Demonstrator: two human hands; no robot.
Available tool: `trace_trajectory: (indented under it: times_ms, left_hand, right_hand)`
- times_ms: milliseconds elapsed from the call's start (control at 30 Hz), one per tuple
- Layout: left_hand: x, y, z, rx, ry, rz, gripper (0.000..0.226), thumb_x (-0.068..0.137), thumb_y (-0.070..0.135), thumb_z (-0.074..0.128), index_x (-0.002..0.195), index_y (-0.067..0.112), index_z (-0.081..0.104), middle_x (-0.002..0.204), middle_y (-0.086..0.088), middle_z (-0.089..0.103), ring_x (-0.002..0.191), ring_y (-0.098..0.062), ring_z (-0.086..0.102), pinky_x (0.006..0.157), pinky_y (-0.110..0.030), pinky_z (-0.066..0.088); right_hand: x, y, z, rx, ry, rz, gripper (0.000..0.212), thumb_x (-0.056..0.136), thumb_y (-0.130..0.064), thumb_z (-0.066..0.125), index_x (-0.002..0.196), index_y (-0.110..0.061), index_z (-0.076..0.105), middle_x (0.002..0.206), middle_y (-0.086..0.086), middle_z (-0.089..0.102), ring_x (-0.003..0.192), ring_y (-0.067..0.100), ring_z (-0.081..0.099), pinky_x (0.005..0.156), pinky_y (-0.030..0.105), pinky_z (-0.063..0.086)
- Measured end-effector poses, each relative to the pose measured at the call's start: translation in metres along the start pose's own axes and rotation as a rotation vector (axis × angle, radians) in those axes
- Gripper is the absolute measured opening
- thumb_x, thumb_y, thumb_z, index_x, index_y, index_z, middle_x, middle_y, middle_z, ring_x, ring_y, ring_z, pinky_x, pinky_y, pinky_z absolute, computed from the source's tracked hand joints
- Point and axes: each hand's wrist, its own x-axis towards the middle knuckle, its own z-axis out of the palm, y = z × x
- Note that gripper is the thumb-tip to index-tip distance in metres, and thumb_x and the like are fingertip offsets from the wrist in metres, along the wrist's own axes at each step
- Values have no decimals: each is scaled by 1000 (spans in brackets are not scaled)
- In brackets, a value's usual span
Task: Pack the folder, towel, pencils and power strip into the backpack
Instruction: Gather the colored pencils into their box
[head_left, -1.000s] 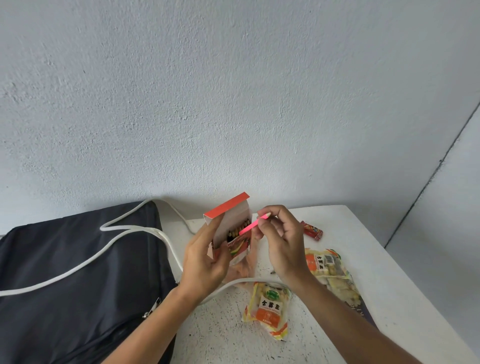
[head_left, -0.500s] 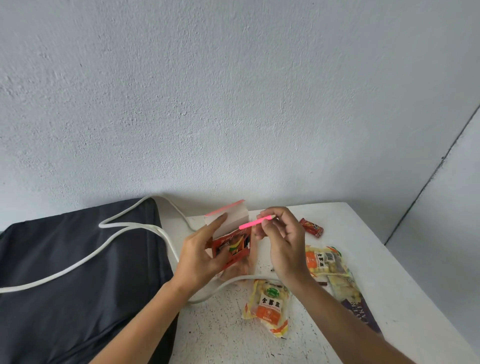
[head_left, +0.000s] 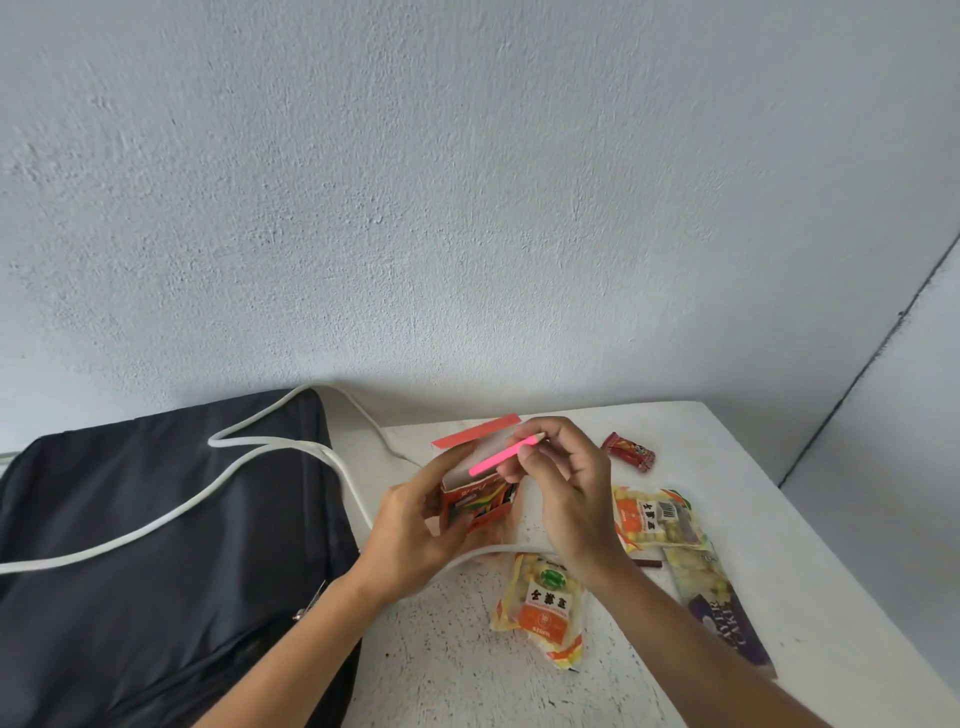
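My left hand (head_left: 415, 540) grips the open orange pencil box (head_left: 480, 501), coloured pencils inside, above the desk (head_left: 727, 467) beside the black backpack (head_left: 156, 545). My right-hand fingers (head_left: 519, 460) pinch a pink pencil (head_left: 501, 457) over its mouth.

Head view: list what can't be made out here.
- Backpack: the opening is not visible; the frame's left and bottom edges cut it off.
- Pencil box: the left hand covers its lower part; the number of pencils inside is too small to tell.
- Pink pencil: the right hand hides part of it.
- Folder, towel, power strip body: none visible, only a white cord.
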Motion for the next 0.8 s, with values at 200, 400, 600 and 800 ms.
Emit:
trace_trajectory:
  times_ms: [200, 400, 600, 800]
  left_hand:
    - [-20, 0, 15, -184, 68, -8, 82, 85, -6, 54, 135, 45, 13, 110, -8, 67, 97, -24, 69, 87, -36, 56]
    - [-15, -4, 11, -131, -40, -138, 51, 75, -6, 65, 120, 17, 53, 104, 3, 69, 94, -21, 68, 79, -35, 56]
    - [2, -6, 11, -104, -245, -190, 37, 80, -4, 62, 112, 13, 63, 100, -5, 71, 90, -26, 69, 79, -47, 56]
    - [3, 0, 13, -204, -346, -232, 40, 78, -8, 55, 114, 8, 60, 105, -3, 70, 98, -22, 67, 84, -36, 54]
  right_hand:
    - [-11, 3, -5, -28, -15, 22, 13, 87, -5, 53, 95, -6, 64, 77, 3, 67, 70, 19, 64, 68, 29, 54]
    - [-30, 5, -15, -149, -66, -41, 13, 91, -6, 54, 97, -5, 65, 86, 6, 69, 78, 20, 67, 72, 27, 54]
    - [-39, 13, -18, -541, -98, -268, 19, 89, -13, 58, 101, -7, 72, 94, -3, 71, 85, 1, 64, 72, 16, 51]
    - [-35, 16, -17, -698, -67, -346, 15, 86, -15, 62, 101, -18, 64, 92, -3, 70, 86, 7, 66, 72, 26, 56]
